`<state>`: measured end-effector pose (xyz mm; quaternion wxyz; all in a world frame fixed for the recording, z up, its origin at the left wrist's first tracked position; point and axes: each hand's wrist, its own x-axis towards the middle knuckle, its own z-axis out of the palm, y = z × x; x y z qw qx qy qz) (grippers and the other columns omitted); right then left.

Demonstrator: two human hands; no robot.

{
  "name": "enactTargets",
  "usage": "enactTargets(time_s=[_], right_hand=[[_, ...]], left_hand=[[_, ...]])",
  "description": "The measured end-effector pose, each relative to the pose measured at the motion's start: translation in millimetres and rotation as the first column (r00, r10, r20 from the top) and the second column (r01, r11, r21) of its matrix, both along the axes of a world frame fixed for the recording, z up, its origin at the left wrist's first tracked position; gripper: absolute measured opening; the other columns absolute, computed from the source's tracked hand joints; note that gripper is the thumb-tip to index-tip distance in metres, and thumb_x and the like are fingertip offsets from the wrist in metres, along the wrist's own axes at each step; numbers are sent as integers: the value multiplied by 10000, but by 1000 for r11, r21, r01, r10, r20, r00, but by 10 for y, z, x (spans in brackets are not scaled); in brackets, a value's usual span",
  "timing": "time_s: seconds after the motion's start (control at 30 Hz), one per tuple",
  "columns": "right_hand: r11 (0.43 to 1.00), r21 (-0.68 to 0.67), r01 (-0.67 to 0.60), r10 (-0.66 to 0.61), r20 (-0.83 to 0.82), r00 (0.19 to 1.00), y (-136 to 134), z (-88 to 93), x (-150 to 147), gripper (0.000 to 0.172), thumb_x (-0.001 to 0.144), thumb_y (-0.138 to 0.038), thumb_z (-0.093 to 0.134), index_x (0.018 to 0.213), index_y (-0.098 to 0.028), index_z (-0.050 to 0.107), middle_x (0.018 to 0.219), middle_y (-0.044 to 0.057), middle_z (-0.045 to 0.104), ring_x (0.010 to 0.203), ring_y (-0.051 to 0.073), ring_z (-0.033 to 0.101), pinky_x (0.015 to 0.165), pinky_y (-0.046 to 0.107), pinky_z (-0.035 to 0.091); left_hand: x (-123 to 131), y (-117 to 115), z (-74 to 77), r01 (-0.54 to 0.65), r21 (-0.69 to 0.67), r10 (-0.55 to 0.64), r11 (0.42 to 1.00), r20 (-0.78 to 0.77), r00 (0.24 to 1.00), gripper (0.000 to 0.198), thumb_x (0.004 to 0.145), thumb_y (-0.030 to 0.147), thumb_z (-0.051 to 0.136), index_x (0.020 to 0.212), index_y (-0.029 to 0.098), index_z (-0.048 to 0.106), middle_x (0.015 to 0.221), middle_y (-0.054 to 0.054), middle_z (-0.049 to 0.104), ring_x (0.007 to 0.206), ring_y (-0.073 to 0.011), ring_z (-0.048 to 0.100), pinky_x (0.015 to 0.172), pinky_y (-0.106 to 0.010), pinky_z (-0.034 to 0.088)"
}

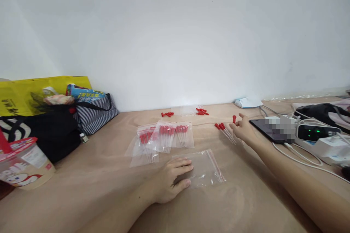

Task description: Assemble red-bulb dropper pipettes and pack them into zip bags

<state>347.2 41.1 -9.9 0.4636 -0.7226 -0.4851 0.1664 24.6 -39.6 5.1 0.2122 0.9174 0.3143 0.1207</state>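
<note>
My left hand (175,178) lies on an empty clear zip bag (203,167), its fingers stretched out and thumb apart. My right hand (242,129) is at the right, thumb and fingers around a dropper with a red rubber bulb (234,119); the bulb sticks up between them, and the hand hides the dropper's lower part. Just left of that hand, several red-bulbed droppers (224,129) lie side by side on the table. Beyond my left hand are filled zip bags (167,138) of red-topped droppers, partly overlapping.
Loose red bulbs (202,111) and another small red pile (167,114) lie near the wall, with clear tubes (188,111) between. At right are a phone (264,131), cables and a white device (317,133). Bags (94,114) and a plastic tub (27,164) stand at left.
</note>
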Motion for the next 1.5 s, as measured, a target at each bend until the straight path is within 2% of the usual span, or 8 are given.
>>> enactTargets(time_s=[0.1,0.27,0.57,0.83,1.13,1.33,1.4,1.5], right_hand=[[993,85,-76,91,-187,978,-211,-7,-166,697,682,-268,506,1282,-138,177,569,-48,487,424,133,496,427,243,400],[971,202,-126,209,-475,855,-496,-141,-481,642,639,-353,600,1151,-207,241,552,-78,469,413,119,502,412,248,449],[951,255,-177,300,-612,731,-587,-188,-681,639,557,-497,651,998,-241,265,551,-95,495,432,109,523,402,235,459],[921,232,-313,388,-618,684,-681,-171,-732,598,563,-530,654,905,-237,261,610,-57,561,479,109,544,461,249,472],[850,120,-513,505,-465,728,-694,-191,-649,380,522,-440,705,676,-178,477,595,-39,529,508,84,499,452,207,414],[729,82,-679,593,-570,568,-728,-126,-598,329,566,-344,693,804,-156,564,705,-14,586,623,102,571,619,253,478],[728,80,-681,595,-567,569,-736,-120,-600,366,564,-330,698,854,-168,542,733,-22,585,536,77,552,514,223,470],[746,49,-664,587,-519,621,-739,-127,-626,395,546,-326,714,843,-185,496,759,-27,602,358,20,421,317,156,336]], left_hand=[[6,-1,1,-4,1,4,1000,4,1000,365,828,310,461,1185,239,488,1280,-46,447,1208,-212,352,1002,-425,288],[13,0,-11,-21,20,21,1000,9,1000,366,826,302,459,1182,223,492,1278,-55,449,1202,-215,360,991,-427,303],[20,-1,-14,-26,19,26,999,36,999,361,820,304,467,1174,242,498,1269,-47,461,1185,-219,383,984,-433,309],[4,19,-55,-9,30,7,1000,59,998,376,822,317,459,1190,247,480,1273,-44,457,1187,-219,379,982,-427,308],[22,-25,-4,-44,16,43,999,63,997,412,803,303,481,1210,241,453,1274,-48,455,1169,-214,400,985,-419,305],[16,-26,-25,-68,29,67,997,47,997,428,803,304,480,1225,248,433,1277,-48,452,1167,-217,401,982,-417,306],[19,-29,-23,-72,31,71,997,37,997,432,804,303,479,1228,239,429,1274,-54,454,1171,-217,396,982,-415,306],[26,-42,-2,-78,26,78,997,33,996,430,805,296,476,1227,233,430,1269,-54,459,1173,-213,393,985,-410,305]])
